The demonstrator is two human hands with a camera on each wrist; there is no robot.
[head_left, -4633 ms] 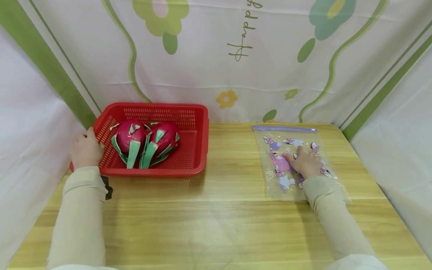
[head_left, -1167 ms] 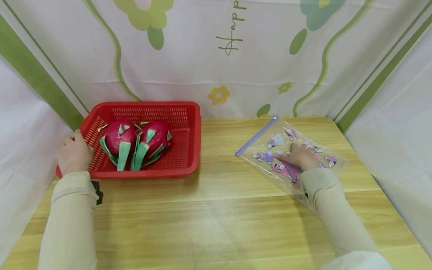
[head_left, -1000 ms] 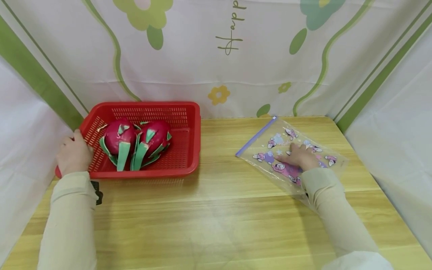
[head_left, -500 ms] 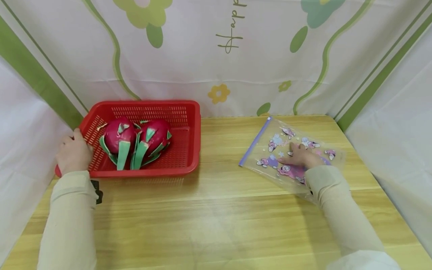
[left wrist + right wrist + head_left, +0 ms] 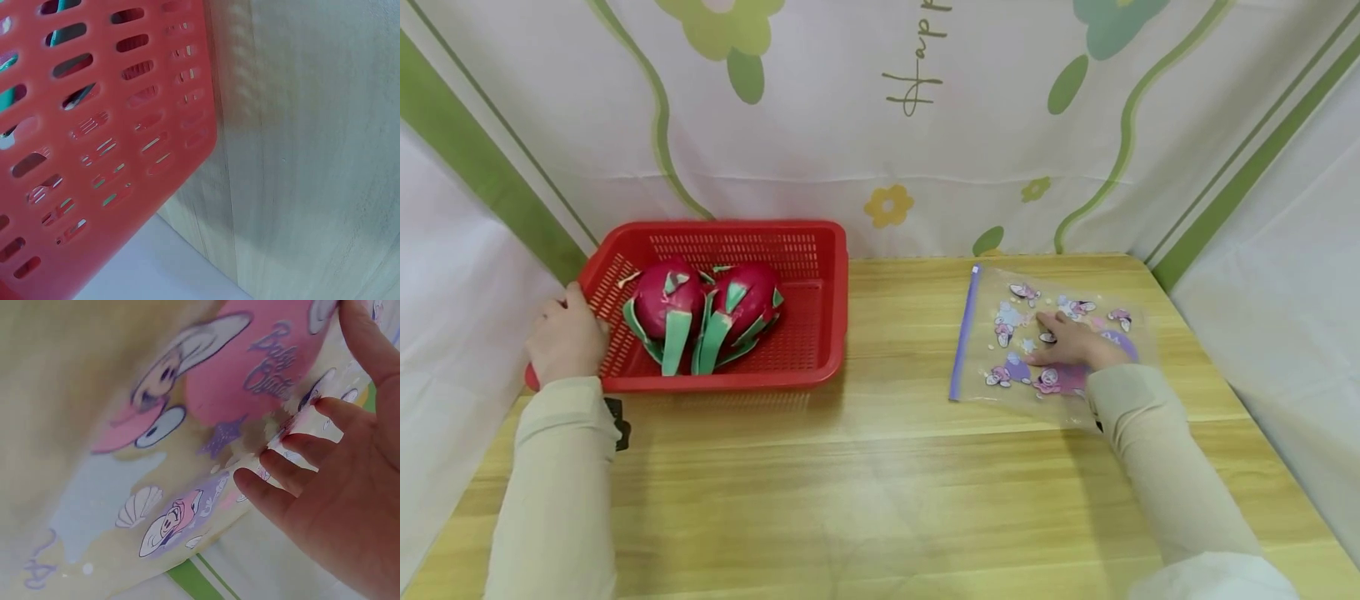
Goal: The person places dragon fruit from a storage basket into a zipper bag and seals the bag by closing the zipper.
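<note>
My left hand (image 5: pixel 567 340) grips the left rim of a red plastic basket (image 5: pixel 722 382), its fingertips hidden. Two dragon fruits, one on the left (image 5: pixel 662 292) and one beside it (image 5: pixel 751 292), lie in the basket with their green leaf tips toward me. The slotted basket wall (image 5: pixel 94 244) fills much of the left wrist view. On the right, my right hand (image 5: pixel 1071 342) rests with spread fingers on a clear zip bag (image 5: pixel 1018 333) printed with pink and purple cartoons. Its purple slider strip (image 5: pixel 965 333) faces left. In the right wrist view, the fingertips (image 5: pixel 247 481) touch the printed film.
The wooden table (image 5: pixel 880 492) stretches in front of both hands and between basket and bag. A white cloth with flower prints (image 5: pixel 889 206) hangs right behind the table's back edge, and white cloth (image 5: pixel 1285 250) stands at both sides.
Under my right hand, the bag has turned counterclockwise, its purple strip swinging from the far side, through a slant, to the left. My left hand keeps its hold on the basket.
</note>
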